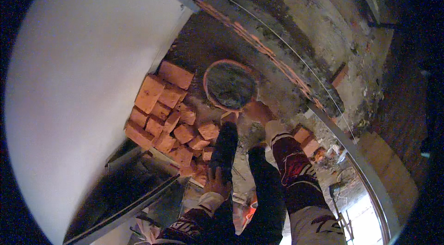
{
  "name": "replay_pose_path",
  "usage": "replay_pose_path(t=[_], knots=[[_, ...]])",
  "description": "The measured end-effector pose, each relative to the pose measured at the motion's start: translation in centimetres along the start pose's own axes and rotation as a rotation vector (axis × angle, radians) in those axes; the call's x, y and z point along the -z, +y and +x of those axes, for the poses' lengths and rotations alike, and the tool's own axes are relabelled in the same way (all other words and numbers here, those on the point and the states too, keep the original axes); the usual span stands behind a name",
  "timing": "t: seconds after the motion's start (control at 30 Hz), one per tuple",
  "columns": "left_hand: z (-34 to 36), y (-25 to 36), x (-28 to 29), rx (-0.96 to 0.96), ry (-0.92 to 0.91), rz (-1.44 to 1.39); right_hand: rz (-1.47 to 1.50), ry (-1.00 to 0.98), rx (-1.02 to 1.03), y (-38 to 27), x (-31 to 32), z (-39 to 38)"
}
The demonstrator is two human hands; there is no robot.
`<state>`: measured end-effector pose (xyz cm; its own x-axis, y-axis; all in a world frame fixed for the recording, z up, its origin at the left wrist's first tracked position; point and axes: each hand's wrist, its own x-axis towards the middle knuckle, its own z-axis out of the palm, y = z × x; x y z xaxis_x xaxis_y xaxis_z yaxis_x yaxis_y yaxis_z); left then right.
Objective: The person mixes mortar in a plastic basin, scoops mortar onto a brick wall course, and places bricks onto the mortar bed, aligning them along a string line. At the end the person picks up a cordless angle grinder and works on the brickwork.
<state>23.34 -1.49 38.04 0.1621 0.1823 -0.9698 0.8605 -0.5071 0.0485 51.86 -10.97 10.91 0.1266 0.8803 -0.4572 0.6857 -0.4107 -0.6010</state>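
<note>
My left hand (215, 181) lies on my dark-trousered leg (223, 143), fingers apart and holding nothing. My right hand (256, 112) has its fingers curled on the near right rim of a round orange-rimmed pan (205, 81), which contains a dark grey, wet-looking mix (230, 81). My feet are close below the pan, partly hidden by my hand and legs.
Red bricks (164, 106) lie piled to the left beside a white wall (83, 78). A few more (305, 139) sit at right. A long low course (249, 37) with mortar and a taut string runs diagonally past the pan. A dark metal-edged object (134, 189) lies lower left.
</note>
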Motion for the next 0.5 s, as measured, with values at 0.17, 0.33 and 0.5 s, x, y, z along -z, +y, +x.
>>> replay_pose_path(t=[0.17,0.33,0.5], knots=[[1.2,-1.0,-1.2,-0.089,-0.012,0.198,0.599,0.064,-0.413,-0.6,0.2,-6.3],[2.2,-1.5,-1.6,0.047,-0.006,0.097,0.728,0.327,-0.329,-4.7,2.1,-11.0],[3.7,-1.7,-1.3,-0.111,0.111,0.337,0.837,0.369,-0.665,-7.9,1.1,-16.8]])
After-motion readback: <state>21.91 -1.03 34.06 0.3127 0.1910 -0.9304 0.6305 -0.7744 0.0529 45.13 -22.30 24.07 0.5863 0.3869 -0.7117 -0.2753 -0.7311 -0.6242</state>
